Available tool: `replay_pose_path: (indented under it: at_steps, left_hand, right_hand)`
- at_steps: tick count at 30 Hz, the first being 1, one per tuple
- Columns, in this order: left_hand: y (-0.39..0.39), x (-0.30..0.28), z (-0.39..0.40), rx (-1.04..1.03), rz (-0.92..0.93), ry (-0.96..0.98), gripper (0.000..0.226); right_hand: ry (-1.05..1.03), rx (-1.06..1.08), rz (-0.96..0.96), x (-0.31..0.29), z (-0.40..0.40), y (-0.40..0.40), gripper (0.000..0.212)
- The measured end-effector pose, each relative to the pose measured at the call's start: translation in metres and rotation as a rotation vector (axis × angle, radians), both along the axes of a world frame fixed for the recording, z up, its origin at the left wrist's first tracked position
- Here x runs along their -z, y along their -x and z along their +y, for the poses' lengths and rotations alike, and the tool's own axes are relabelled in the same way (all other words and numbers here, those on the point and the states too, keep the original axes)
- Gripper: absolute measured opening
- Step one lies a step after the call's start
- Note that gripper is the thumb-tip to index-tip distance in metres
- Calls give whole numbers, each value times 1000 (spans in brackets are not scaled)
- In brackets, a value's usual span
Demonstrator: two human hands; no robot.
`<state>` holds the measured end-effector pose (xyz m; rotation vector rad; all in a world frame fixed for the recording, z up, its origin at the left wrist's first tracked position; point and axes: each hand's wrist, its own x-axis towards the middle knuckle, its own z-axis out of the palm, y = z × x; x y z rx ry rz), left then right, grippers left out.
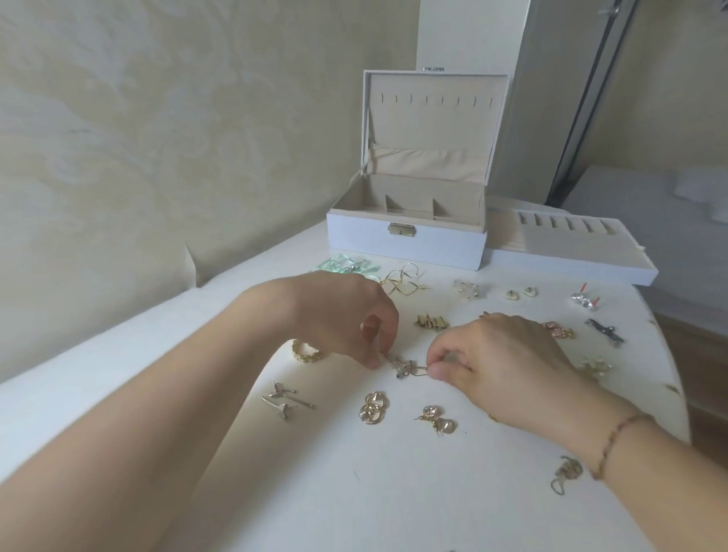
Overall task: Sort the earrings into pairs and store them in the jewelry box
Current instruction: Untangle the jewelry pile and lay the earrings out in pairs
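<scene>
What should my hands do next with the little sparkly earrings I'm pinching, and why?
Probably ease them apart and lay them side by side as a pair. The left hand and right hand each pinch an end of the small sparkly earrings, which look bunched together on the table. Other pairs already lie grouped, and the jewelry box stands open.
</scene>
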<state>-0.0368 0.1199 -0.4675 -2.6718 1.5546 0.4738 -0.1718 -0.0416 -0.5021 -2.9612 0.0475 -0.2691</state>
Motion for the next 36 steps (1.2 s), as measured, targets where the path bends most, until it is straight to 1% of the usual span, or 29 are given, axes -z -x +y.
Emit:
replay_pose_path:
  at_steps: [3, 7, 10, 14, 16, 17, 19, 20, 22, 25, 27, 30, 32, 36]
  left_hand:
    - [-1, 0, 1, -2, -15, -9, 15]
    - [0, 0, 1, -3, -41, -17, 6]
    - [1, -1, 1, -8, -42, -24, 4]
    - [3, -2, 0, 6, -62, -37, 7]
    - [3, -2, -1, 30, -68, -22, 16]
    - [4, -1, -2, 46, -41, 32, 24]
    - [10, 0, -7, 55, 117, 225, 37]
    - [14, 1, -11, 46, 213, 315, 40]
    - [22, 5, -18, 24, 378, 414, 41]
    - [29, 13, -24, 3, 577, 476, 29]
    - [31, 15, -25, 16, 663, 523, 22]
    - [32, 13, -24, 35, 776, 612, 17]
    - [30, 9, -21, 58, 815, 609, 17]
    - [26, 3, -14, 141, 920, 535, 23]
  right_hand:
    - [30, 4, -40, -1, -6, 6, 11]
    - [-114, 34, -40, -6, -16, 11, 12]
    - [-153, 44, -22, -9, -21, 13, 16]
    - [-249, 11, -24, -13, -24, 15, 20]
    - [-305, -9, -29, -15, -24, 13, 20]
    - [-357, -19, -38, -16, -24, 12, 20]
    - [-521, -44, -55, -18, -23, 10, 20]
    - [-610, -55, -59, -20, -22, 9, 20]
    - [-742, -57, -61, -25, -21, 8, 23]
    - [-883, -39, -70, -33, -19, 10, 25]
    - [-942, -14, -76, -36, -21, 12, 25]
    - [-1029, 12, -101, -42, -21, 15, 22]
    - [-1074, 17, -115, -44, -22, 18, 23]
    - [-1102, 35, -109, -42, -23, 25, 24]
